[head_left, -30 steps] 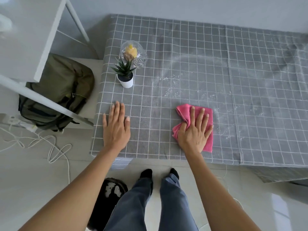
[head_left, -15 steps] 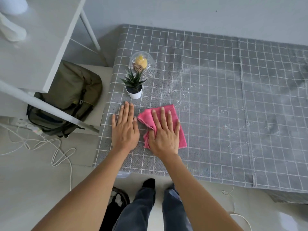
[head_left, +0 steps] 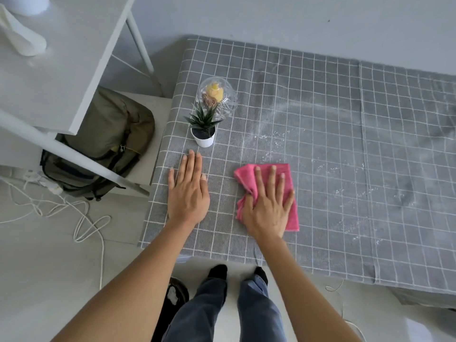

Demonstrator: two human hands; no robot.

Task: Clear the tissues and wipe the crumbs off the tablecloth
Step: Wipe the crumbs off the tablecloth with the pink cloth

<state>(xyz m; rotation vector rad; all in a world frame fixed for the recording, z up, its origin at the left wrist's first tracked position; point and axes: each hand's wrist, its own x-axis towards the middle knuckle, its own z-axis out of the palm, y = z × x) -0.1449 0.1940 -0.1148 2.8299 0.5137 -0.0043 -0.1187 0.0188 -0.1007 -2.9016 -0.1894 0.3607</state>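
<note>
Grey checked tablecloth covers a low table set against a pale wall, and the single head view looks straight down on it.

The left hand lies flat on the cloth near the front edge, fingers straight and together, holding nothing; it probably pins the fabric so it does not slide or bunch under the wiping. The right hand presses down with spread, straight fingers on a folded pink rag, which sits on the cloth just right of the left hand. Flat pressure of this kind suits sweeping rather than lifting. White crumbs are scattered to the right of the rag and beyond it, with a pale smeared arc further back, so much of the wiping seems still to be done. No tissues show on the table.

Behind the left hand stands a small white pot holding a spiky green plant, and touching or just behind it a clear glass dome with something yellow and brown inside; both sit near the left edge, apart from the crumbs. On the floor by the feet a dark bin shows something white inside, possibly tissues. A green backpack rests under a white shelf, beside loose white cables.
</note>
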